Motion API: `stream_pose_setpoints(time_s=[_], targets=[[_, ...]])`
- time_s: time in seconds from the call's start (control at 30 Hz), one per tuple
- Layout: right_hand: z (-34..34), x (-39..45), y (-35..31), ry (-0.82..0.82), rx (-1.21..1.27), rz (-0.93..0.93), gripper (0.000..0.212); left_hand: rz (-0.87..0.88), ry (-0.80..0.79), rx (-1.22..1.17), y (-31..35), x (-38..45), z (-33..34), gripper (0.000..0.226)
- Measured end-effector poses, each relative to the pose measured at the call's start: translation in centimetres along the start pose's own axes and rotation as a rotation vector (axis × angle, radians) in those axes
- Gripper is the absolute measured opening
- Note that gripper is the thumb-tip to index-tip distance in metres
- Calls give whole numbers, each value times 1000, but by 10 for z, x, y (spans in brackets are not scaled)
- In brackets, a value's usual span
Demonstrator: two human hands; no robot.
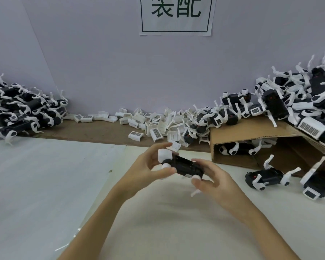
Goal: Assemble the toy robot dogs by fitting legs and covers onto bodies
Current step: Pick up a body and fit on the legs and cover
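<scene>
A black toy dog body with white leg joints is held in the air above the table's middle. My left hand grips its left end, where a white cover piece sits between thumb and fingers. My right hand grips the right end, and a white leg sticks down below it. A heap of loose white covers lies behind, along the wall.
Finished dogs are piled at the far left and the far right. An open cardboard box lies on its side at right, with two dogs in front of it. White foam sheet covers the table.
</scene>
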State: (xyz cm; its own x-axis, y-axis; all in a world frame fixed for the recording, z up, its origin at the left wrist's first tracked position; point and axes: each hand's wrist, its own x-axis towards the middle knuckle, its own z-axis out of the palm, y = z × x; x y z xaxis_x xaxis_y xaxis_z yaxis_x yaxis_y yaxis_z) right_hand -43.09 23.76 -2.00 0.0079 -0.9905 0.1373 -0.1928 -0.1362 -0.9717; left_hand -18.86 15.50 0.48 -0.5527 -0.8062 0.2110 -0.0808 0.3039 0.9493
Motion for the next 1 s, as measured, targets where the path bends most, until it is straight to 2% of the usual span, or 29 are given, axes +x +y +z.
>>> stream_pose_setpoints(time_s=[0.1,0.23,0.33,0.4,0.5,0.57,0.7,0.8,0.87,0.93,1.0], targets=[[-3,1,6,19,-269,-14,61,249,59,247,-2,-2,5,70],[10,1,7,30,-376,-140,72,490,144,498,3,-5,31,72],[17,4,16,25,-407,-199,58,635,108,679,4,-8,48,61],[19,6,18,40,-406,-173,48,620,69,643,3,-8,53,44],[19,3,18,94,-399,-272,52,560,60,559,4,-7,51,31],[20,3,16,165,-395,-288,49,458,98,461,5,-6,45,36],[32,2,11,323,-497,-327,52,222,329,82,6,-5,41,50],[54,-2,7,329,-669,-407,60,173,521,-151,1,-2,50,65],[61,-4,5,295,-700,-409,63,170,594,-261,-2,-2,47,72],[60,-4,2,228,-638,-389,60,146,616,-298,-4,0,33,77],[58,0,-2,219,-483,-359,48,86,678,-345,-7,5,15,78]])
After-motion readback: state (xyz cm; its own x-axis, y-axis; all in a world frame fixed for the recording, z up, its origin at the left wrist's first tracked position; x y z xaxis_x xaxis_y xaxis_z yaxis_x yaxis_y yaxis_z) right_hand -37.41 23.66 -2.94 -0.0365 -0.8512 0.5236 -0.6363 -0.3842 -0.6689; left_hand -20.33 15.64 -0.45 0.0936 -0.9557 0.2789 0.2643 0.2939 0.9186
